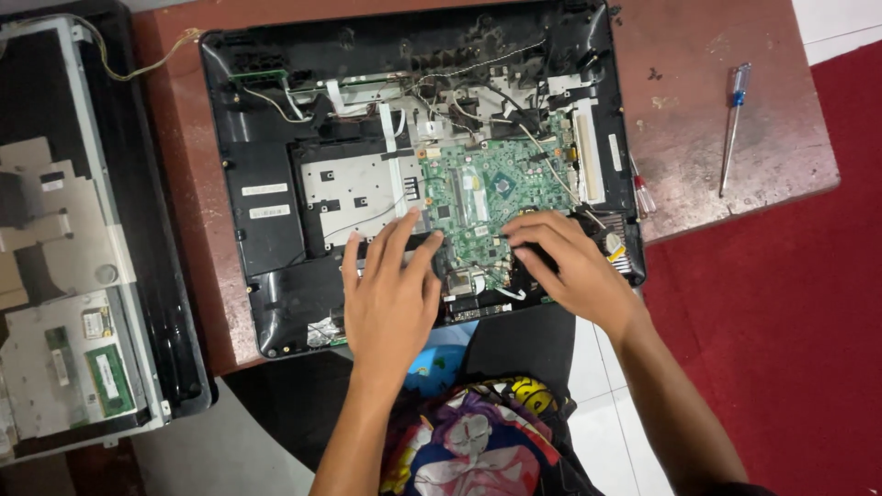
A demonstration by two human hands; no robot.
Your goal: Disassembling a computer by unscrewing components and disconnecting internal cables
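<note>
Both hands sit on the near edge of an opened laptop base [266, 230], black shell, lid and keyboard off, guts exposed. Left hand [390, 294] lies flat, fingers spread and extended, fingertips touching a black part just left of the green circuit board [487, 197]; not clamped on anything as far as I can see. Right hand [560, 262] is palm down, fingers curled and pointing left, tips pressing at the board's lower right corner; whether it pinches something under the fingers, cannot tell. Hands are apart, with the board's lower edge between them.

Beyond the left fingertips: a silver metal plate [358, 188] with a flat ribbon cable running up from it. Beyond the right fingers: the rest of the board, thin white and black wires [542, 156] crossing over it, a long white slot strip [586, 152] along its right side. Wires lie right in the path above the board. Just right of the right hand, a small round yellow-and-silver part [613, 243] at the shell's corner.

Base rests on a reddish-brown table [707, 138]. Well right of the right hand, a screwdriver [732, 124] with blue-and-clear handle lies on the table, apart from the base. A second, smaller red-handled tool [643, 195] lies just beside the shell's right edge.

Far left of the left hand: another disassembled panel [83, 276], grey metal with a green memory stick [108, 378] near its lower end.

Below the hands: the person's lap, colourful printed cloth [478, 441], red carpet [790, 321] to the right.
</note>
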